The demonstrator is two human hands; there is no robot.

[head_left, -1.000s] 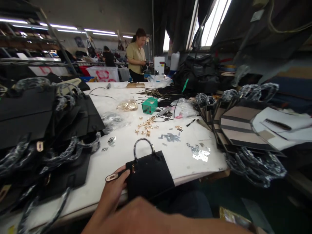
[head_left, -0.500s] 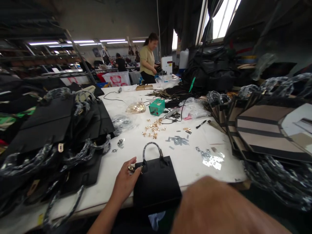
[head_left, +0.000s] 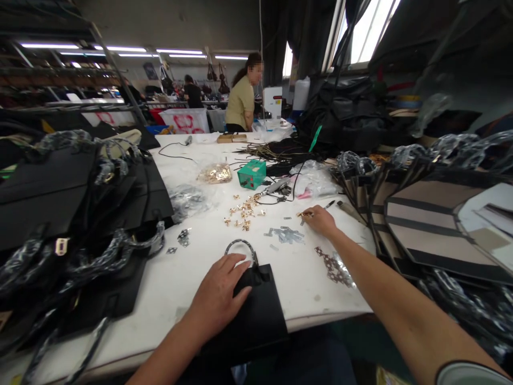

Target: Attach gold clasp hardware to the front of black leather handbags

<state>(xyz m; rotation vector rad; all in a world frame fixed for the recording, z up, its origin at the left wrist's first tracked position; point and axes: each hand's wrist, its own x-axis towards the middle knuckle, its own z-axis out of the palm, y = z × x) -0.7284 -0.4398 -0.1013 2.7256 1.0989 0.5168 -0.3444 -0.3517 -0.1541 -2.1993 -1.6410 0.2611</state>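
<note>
A small black handbag (head_left: 260, 310) stands at the table's near edge, its arched handle (head_left: 240, 243) wrapped in clear plastic film. My left hand (head_left: 220, 289) grips its upper left part, thumb on the front and fingers over the handle's base. What lies under the palm is hidden. My right hand (head_left: 319, 220) reaches across the table, its fingertips pinched on a gold metal fitting (head_left: 305, 214) in a small group there. Thin grey metal plates (head_left: 285, 235) lie left of that hand. Perforated plates (head_left: 334, 267) lie below the right forearm.
Scattered gold fittings (head_left: 242, 214) lie near a green box (head_left: 251, 174) with a corded tool (head_left: 276, 186). Black bag panels with wrapped handles (head_left: 132, 187) are piled left; more bag pieces (head_left: 425, 208) stand right. A person (head_left: 240, 101) stands behind the table.
My right hand has moved from the near foreground out to the gold fittings. My left hand has shifted from the gold piece at the bag's side onto its top. The view has turned slightly.
</note>
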